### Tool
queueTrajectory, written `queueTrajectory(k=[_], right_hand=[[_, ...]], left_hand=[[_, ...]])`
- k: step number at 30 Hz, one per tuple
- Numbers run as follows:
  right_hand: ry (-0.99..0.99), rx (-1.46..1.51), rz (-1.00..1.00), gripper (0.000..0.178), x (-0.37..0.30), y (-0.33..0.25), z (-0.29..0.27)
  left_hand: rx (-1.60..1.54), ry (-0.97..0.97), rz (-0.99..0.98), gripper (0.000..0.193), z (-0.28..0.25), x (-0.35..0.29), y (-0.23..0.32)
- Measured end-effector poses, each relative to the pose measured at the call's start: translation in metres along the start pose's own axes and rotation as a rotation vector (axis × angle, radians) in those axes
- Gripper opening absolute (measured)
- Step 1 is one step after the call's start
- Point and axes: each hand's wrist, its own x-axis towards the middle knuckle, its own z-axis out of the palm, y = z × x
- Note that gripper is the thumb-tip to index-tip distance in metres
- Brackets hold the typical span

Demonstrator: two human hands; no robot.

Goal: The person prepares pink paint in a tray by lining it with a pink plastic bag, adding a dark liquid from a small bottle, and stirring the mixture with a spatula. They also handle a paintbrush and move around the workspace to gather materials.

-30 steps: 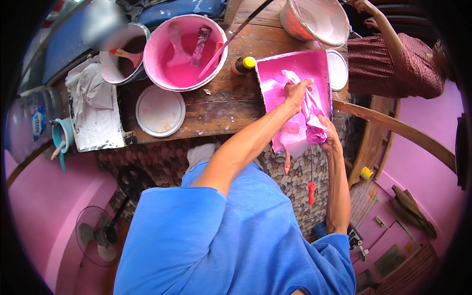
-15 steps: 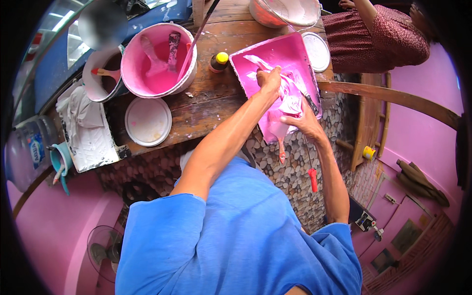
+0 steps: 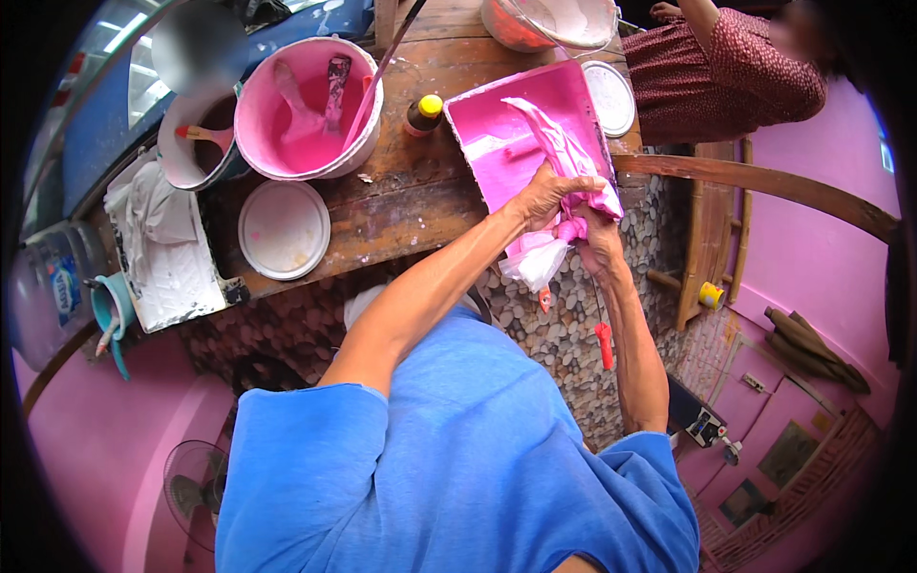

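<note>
Both hands are over the near right corner of a pink paint tray [image 3: 482, 119] on the wooden table. Between them is a crumpled, pink-stained white plastic bag [image 3: 549, 138], its long end trailing into the tray and its pale end hanging toward me. My left hand [image 3: 557, 198] is closed round its middle. My right hand [image 3: 599, 241] grips it just below, where it is bunched and twisted. The red tip of a paintbrush [image 3: 544, 299] pokes out under the bag, the rest of it hidden. A red handle [image 3: 604, 346] shows beside my right forearm.
Left of the tray stand a yellow-capped bottle [image 3: 423, 115], a bucket of pink paint [image 3: 308, 162] with brushes, and a darker paint pot [image 3: 177, 143]. Round lids [image 3: 285, 229] lie on the table. Another bucket [image 3: 564, 24] is at the back; a person in a dotted garment [image 3: 716, 76] is at right.
My hands have come closer together and toward me, drawing the bag from mid-tray to its near right corner. The bag is now stretched longer and bunched between them.
</note>
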Motion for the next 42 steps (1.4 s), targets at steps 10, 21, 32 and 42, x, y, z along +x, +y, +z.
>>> queueTrajectory(k=[10, 21, 32, 42], right_hand=[[0.02, -0.246, 0.039, 0.032, 0.005, 0.013, 0.009], [-0.001, -0.596, -0.008, 0.063, -0.03, -0.057, -0.018], [-0.237, -0.339, 0.138, 0.04, 0.029, -0.044, 0.016], [-0.095, -0.298, 0.12, 0.031, 0.05, -0.029, 0.02]], left_hand=[[0.542, 0.295, 0.26, 0.106, 0.005, -0.004, -0.017], [0.526, 0.275, -0.011, 0.026, -0.005, -0.009, 0.001], [0.698, 0.224, 0.011, 0.048, -0.011, -0.011, -0.016], [1.029, 0.425, -0.145, 0.075, -0.006, -0.018, -0.004]])
